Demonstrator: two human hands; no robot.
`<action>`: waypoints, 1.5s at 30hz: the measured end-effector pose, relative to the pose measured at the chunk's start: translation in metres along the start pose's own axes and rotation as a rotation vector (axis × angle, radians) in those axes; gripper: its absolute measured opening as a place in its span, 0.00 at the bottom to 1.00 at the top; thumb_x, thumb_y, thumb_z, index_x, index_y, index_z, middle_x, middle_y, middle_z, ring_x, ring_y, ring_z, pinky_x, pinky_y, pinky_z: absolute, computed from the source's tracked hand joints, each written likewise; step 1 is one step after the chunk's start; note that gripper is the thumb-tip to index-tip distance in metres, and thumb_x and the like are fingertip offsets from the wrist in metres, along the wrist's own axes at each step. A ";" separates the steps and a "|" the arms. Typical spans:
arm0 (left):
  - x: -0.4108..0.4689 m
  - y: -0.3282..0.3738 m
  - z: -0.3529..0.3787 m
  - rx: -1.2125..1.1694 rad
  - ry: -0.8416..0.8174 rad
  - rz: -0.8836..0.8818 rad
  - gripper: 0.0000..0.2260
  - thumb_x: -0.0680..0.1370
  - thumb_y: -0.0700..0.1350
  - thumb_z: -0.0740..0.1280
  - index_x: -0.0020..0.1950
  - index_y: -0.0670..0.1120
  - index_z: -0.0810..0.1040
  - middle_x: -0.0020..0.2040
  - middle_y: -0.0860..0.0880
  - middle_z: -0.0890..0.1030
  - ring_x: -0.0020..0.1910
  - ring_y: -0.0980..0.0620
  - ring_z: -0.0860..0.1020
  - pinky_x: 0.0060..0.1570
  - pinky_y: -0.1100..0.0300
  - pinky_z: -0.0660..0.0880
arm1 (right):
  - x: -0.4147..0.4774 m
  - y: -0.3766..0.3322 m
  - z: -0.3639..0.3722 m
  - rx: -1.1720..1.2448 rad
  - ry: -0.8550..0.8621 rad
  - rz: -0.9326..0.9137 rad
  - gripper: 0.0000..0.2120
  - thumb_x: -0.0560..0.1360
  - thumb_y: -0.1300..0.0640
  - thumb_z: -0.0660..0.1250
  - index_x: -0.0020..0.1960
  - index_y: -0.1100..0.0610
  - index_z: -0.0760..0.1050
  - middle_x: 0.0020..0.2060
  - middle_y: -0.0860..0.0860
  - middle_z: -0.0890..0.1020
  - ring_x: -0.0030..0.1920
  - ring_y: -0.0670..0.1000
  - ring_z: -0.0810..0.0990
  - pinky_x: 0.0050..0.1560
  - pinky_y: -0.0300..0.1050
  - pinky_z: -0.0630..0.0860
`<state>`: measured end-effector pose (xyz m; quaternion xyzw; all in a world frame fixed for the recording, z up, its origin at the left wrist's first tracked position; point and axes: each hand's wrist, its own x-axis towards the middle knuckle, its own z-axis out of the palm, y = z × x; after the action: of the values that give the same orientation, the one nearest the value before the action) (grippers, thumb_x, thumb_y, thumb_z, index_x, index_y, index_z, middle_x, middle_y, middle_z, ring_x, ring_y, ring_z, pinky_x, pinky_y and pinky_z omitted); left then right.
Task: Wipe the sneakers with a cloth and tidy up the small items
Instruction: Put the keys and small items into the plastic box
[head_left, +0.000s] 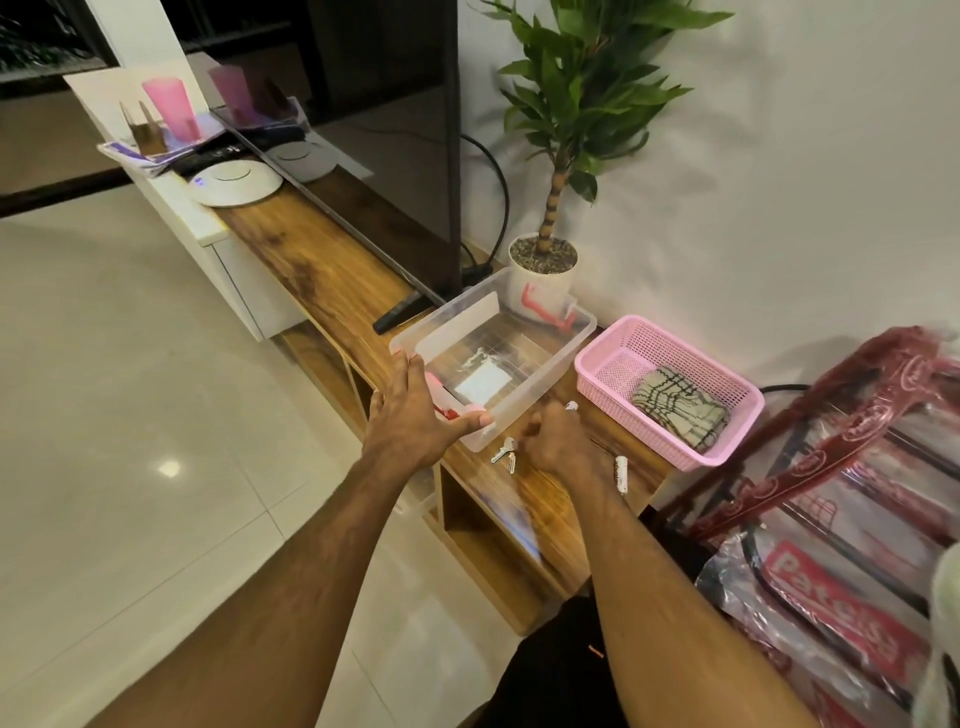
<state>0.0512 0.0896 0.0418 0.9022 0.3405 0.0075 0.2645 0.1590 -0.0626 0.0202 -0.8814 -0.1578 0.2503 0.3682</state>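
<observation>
A clear plastic bin (524, 408) with red latches stands on the wooden console (311, 260); a white square pad (483, 383) lies inside it. My left hand (410, 415) rests on the bin's near left corner, fingers straight and thumb along the front wall. My right hand (558, 439), blurred, is curled on the console just right of the bin, and a small white-tipped item (571, 405) pokes out past its fingers. Keys (505, 453) lie left of that hand and a small cylinder (621, 474) to its right. A folded checked cloth (680, 413) sits in a pink basket (670, 452). No sneakers are in view.
A television (395, 156) stands along the console behind the bin, with a potted plant (543, 275) by the wall. A white disc (234, 182), pink cups and papers are at the far end. A plastic-wrapped red rack (831, 467) stands to the right. Tiled floor lies left.
</observation>
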 end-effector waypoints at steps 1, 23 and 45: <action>0.000 0.000 0.000 0.003 -0.001 0.003 0.54 0.66 0.71 0.66 0.80 0.48 0.42 0.80 0.47 0.42 0.78 0.41 0.48 0.73 0.41 0.54 | 0.001 0.000 0.001 -0.019 0.005 0.005 0.16 0.76 0.65 0.66 0.34 0.51 0.68 0.32 0.46 0.72 0.32 0.41 0.69 0.31 0.33 0.67; -0.004 0.001 -0.004 -0.033 -0.017 0.009 0.54 0.67 0.71 0.66 0.80 0.48 0.41 0.80 0.48 0.42 0.78 0.41 0.48 0.74 0.42 0.53 | 0.011 -0.064 -0.076 0.730 -0.011 -0.033 0.11 0.70 0.74 0.70 0.50 0.65 0.77 0.47 0.62 0.82 0.45 0.60 0.85 0.40 0.45 0.83; 0.001 -0.010 0.011 -0.089 0.043 0.040 0.54 0.62 0.77 0.58 0.79 0.53 0.40 0.80 0.53 0.39 0.79 0.50 0.43 0.74 0.52 0.47 | 0.121 -0.092 0.053 -0.299 -0.054 -0.196 0.08 0.72 0.66 0.73 0.51 0.60 0.83 0.49 0.54 0.83 0.47 0.53 0.82 0.47 0.48 0.83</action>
<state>0.0480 0.0911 0.0271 0.8960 0.3271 0.0471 0.2967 0.2208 0.0856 0.0159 -0.8997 -0.2881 0.2105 0.2515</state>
